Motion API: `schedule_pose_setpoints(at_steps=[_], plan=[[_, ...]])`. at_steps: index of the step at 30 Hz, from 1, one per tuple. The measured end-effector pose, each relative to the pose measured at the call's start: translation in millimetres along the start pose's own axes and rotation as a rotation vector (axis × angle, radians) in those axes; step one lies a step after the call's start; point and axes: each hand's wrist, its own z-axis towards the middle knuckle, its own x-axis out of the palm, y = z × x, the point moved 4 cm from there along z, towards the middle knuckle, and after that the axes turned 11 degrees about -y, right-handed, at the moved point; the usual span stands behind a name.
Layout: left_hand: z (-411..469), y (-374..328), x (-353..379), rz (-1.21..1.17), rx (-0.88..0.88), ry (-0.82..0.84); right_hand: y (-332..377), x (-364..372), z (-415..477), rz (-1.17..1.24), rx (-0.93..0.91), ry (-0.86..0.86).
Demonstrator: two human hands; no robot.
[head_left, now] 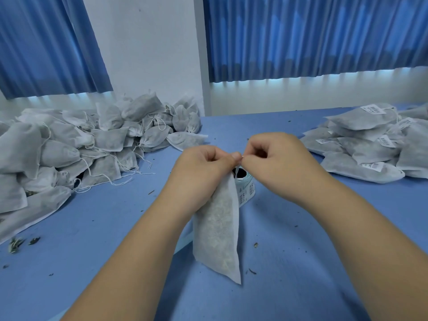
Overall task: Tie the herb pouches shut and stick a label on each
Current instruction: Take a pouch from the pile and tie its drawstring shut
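A white mesh herb pouch point(218, 230) hangs upright above the blue table, its lower corner near the tabletop. My left hand point(201, 167) grips the pouch's top, and its thumb and fingers pinch the white drawstring. My right hand point(273, 156) pinches the same string right beside it, so the two hands meet at the pouch's mouth. Behind the pouch lies a roll of barcode labels point(246, 192), partly hidden by it.
A big heap of unlabelled pouches point(76, 147) with loose strings fills the left side of the blue table point(104, 228). A stack of labelled pouches point(370, 144) lies at the right. Herb crumbs dot the tabletop. Blue curtains hang behind.
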Motion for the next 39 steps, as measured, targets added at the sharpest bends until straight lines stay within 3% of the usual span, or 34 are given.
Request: schedule_pose_setpoints(at_steps=[6, 13, 22, 29, 39], plan=[[2.5, 6.3, -2.9, -0.026, -0.102, 0.06, -6.2, -9.6, 7.2, 0.657, 0.262, -0.01], [-1.2, 6.6, 1.0, -0.123, -0.165, 0.182, -12.8, 1.9, 4.5, 1.045, 0.409, -0.015], [3.4, 11.6, -2.3, -0.009, -0.192, 0.093, -28.8, -10.8, 11.9, 0.477, 0.332, -0.131], [5.0, 10.2, -3.6, -0.038, -0.169, 0.049, -31.0, -9.1, 12.8, 0.546, 0.397, -0.047], [8.7, 11.5, -4.2, 0.009, -0.075, -0.032, -24.1, -7.0, 4.4, 0.793, 0.407, 0.293]])
